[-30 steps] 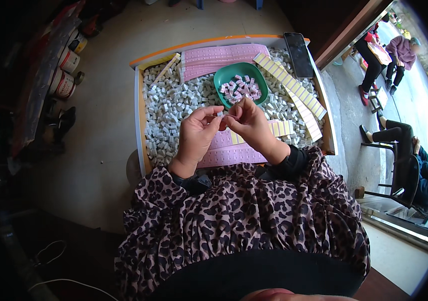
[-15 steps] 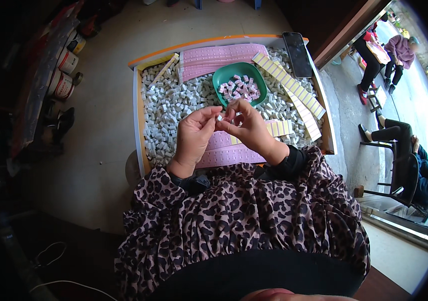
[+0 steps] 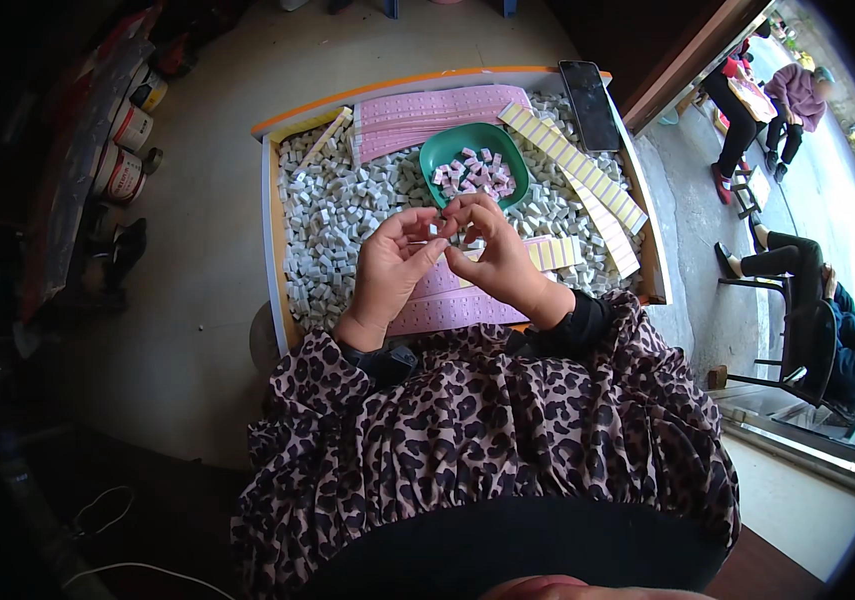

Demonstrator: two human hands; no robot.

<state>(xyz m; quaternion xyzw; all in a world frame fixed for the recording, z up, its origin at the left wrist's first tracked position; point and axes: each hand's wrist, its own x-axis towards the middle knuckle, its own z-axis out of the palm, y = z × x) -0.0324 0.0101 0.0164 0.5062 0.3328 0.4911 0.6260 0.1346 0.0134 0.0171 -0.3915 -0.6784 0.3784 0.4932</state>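
Note:
My left hand and my right hand meet fingertip to fingertip over a shallow tray with an orange rim. Together they pinch one small white block between thumbs and forefingers. Several more small white blocks fill the tray. Just beyond my fingers stands a green bowl holding pink-topped blocks. Under my wrists lies a pink sticker sheet.
More pink sheets lie at the tray's far edge, yellow sticker strips along its right side, a dark phone at the far right corner. Cans stand on the floor at left. People sit on chairs at right.
Both hands have shifted slightly toward the green bowl, fingertips still together on the small block. Nothing else has moved.

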